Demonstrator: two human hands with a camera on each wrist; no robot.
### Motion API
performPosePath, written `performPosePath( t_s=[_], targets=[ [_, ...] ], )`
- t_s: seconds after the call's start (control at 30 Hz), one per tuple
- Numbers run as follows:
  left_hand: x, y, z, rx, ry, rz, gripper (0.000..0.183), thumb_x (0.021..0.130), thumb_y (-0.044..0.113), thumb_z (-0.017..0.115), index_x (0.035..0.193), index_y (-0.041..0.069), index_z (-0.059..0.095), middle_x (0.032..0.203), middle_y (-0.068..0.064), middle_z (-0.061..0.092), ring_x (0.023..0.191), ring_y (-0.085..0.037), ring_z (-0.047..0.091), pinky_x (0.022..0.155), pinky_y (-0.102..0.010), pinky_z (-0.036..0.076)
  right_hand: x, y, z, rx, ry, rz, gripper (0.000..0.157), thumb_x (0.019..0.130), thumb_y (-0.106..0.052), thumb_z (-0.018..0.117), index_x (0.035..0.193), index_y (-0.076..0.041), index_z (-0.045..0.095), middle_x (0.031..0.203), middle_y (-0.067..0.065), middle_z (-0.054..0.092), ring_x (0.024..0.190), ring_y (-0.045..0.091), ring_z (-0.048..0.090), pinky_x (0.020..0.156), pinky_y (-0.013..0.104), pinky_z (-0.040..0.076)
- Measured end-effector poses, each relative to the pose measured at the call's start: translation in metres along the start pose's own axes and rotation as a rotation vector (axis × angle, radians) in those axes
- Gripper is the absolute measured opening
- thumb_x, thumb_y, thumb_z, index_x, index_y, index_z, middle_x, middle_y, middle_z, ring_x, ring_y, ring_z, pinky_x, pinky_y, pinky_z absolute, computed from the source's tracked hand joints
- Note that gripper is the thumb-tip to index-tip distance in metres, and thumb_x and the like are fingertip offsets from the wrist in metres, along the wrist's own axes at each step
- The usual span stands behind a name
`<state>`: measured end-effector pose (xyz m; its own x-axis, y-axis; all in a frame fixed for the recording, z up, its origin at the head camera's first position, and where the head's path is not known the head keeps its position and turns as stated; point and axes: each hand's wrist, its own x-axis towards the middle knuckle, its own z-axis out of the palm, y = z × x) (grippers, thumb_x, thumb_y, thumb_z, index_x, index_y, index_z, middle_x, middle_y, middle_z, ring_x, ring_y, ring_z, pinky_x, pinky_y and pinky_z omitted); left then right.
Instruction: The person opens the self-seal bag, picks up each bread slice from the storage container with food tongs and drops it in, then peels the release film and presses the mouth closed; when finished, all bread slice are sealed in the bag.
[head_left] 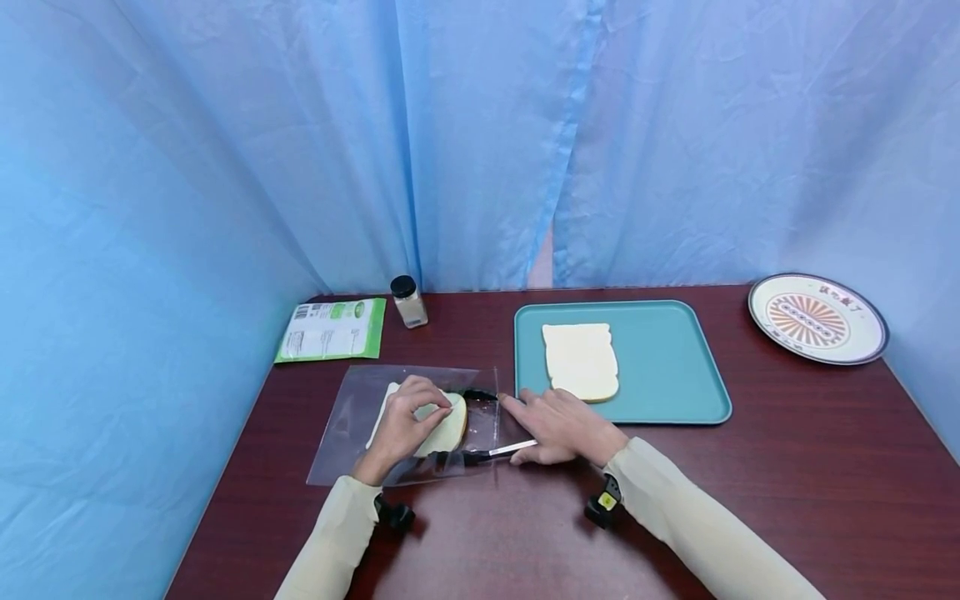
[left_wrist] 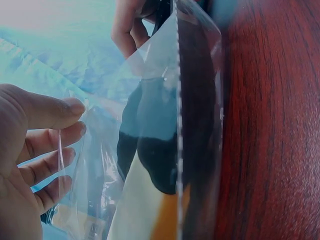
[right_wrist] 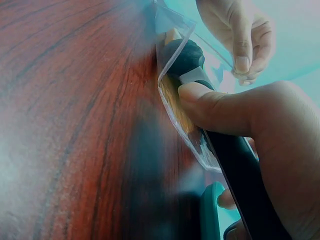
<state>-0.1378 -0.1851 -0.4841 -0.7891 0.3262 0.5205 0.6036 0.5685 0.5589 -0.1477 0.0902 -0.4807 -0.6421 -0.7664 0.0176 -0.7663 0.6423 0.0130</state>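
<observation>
A clear plastic bag lies on the left part of the table, with a bread slice inside it. My left hand is above the slice and pinches the bag's upper film between thumb and fingertips. Tongs reach into the bag's right-hand mouth, one black tip along each side of the slice. My right hand grips their arms outside the mouth. The right wrist view shows the thumb pressed along a dark tong arm. Through the film, the left wrist view shows the scalloped black tongs tip against the bread.
A teal tray holding another bread slice stands just beyond my right hand. A patterned plate sits at the far right. At the back left are a black-lidded jar and a green-and-white packet. Blue curtains border the table.
</observation>
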Motion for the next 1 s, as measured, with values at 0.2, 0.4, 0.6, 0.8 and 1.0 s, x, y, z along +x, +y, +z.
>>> performPosePath(
  t_s=[0.2,0.4,0.6,0.8,1.0],
  targets=[
    [0.0,0.001,0.0,-0.006,-0.005,-0.022,0.01,0.077,0.0,0.083,0.081,0.008,0.078,0.083,-0.004,0.073,0.091,-0.02,0.064,0.082,-0.039,0.055,0.0,-0.001,0.001,0.032,-0.009,0.031,0.091,0.078,-0.074,0.065,0.142,-0.013,0.047,0.107,0.008,0.066,0.07,0.022,0.064,0.065,0.038,0.054],
    [0.0,0.001,0.001,0.006,-0.001,-0.013,0.012,0.075,-0.002,0.083,0.08,0.008,0.078,0.082,-0.004,0.073,0.09,-0.02,0.063,0.082,-0.039,0.054,-0.001,-0.001,-0.002,0.068,0.008,0.058,0.093,0.074,-0.075,0.068,0.141,-0.014,0.046,0.104,0.007,0.064,0.066,0.021,0.061,0.062,0.038,0.053],
    [0.001,0.001,0.0,0.007,-0.006,-0.021,0.012,0.076,-0.002,0.083,0.081,0.009,0.078,0.082,-0.004,0.073,0.09,-0.019,0.063,0.082,-0.038,0.054,-0.001,-0.002,-0.007,0.064,0.009,0.07,0.093,0.072,-0.075,0.069,0.139,-0.015,0.046,0.104,0.007,0.063,0.061,0.021,0.057,0.059,0.037,0.05],
    [0.0,0.001,0.001,0.008,-0.01,-0.026,0.01,0.077,0.001,0.083,0.082,0.009,0.078,0.083,-0.004,0.073,0.091,-0.019,0.063,0.082,-0.038,0.054,-0.004,-0.001,-0.01,0.07,0.018,0.082,0.095,0.072,-0.073,0.072,0.141,-0.014,0.046,0.102,0.005,0.063,0.056,0.018,0.052,0.059,0.036,0.05],
    [0.001,0.002,0.001,0.008,-0.01,-0.035,0.009,0.079,0.002,0.082,0.082,0.009,0.078,0.084,-0.003,0.074,0.092,-0.019,0.063,0.082,-0.039,0.055,-0.009,0.001,-0.018,0.046,0.018,0.116,0.099,0.071,-0.074,0.072,0.145,-0.014,0.044,0.106,0.007,0.064,0.056,0.02,0.052,0.058,0.037,0.048]
  ],
)
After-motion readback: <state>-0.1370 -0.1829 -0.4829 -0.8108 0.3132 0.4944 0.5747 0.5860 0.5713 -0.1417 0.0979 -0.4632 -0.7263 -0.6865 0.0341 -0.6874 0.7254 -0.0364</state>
